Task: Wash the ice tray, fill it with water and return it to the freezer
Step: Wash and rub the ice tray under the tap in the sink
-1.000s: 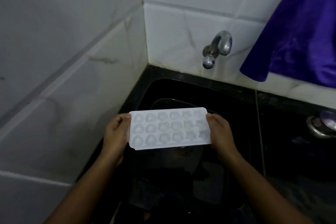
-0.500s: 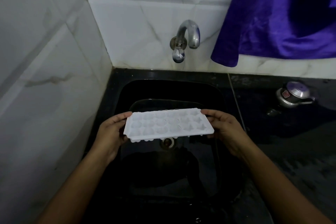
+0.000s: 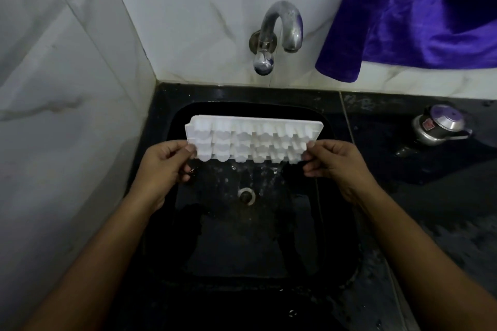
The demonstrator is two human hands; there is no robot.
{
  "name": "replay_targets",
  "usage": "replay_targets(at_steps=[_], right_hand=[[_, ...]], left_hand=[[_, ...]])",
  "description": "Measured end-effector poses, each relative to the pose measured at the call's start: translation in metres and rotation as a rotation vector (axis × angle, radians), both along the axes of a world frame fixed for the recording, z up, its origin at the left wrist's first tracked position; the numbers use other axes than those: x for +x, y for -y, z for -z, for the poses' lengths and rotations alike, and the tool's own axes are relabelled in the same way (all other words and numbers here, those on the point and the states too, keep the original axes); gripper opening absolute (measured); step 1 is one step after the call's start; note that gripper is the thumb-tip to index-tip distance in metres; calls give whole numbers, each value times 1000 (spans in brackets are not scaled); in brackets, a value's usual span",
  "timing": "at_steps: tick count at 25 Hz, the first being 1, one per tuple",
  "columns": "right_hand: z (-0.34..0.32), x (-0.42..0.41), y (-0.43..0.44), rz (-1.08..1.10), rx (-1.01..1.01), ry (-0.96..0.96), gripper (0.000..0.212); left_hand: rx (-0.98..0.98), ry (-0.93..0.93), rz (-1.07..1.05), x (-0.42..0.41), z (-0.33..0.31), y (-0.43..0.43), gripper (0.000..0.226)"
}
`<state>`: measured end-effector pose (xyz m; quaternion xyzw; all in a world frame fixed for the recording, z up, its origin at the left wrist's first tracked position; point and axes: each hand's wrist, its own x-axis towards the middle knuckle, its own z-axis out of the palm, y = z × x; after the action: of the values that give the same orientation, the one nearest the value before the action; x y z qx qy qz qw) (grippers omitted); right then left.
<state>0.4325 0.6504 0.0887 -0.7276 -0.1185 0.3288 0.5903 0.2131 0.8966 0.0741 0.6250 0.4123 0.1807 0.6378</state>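
Fig. Both hands pinch the white ice tray [image 3: 252,140] by its short ends, left hand [image 3: 166,164] and right hand [image 3: 336,161], tipping it on edge above the black sink [image 3: 172,121], cup bottoms toward me. I judge the wash barely begun: the tap [image 3: 279,27] runs no water, so next one hand must let go to open it. A dark desk [image 3: 376,115] bears a small pressure cooker [image 3: 438,126]; white tiled walls [image 3: 67,75] and a purple cloth [image 3: 416,13] surround.
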Motion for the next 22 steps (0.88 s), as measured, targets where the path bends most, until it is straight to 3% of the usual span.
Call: replay_targets(at_steps=[7, 13, 18, 22], right_hand=[[-17, 12, -8, 39, 6, 21, 30], [-14, 17, -1, 15, 39, -142, 21], [4, 6, -1, 78, 64, -96, 15], [14, 7, -7, 100, 82, -80, 34]], left_hand=[[54, -13, -9, 6, -16, -6, 21], [-214, 45, -70, 8, -18, -2, 25], [-189, 77, -82, 5, -1, 13, 18], [-329, 164, -163, 13, 6, 13, 28]])
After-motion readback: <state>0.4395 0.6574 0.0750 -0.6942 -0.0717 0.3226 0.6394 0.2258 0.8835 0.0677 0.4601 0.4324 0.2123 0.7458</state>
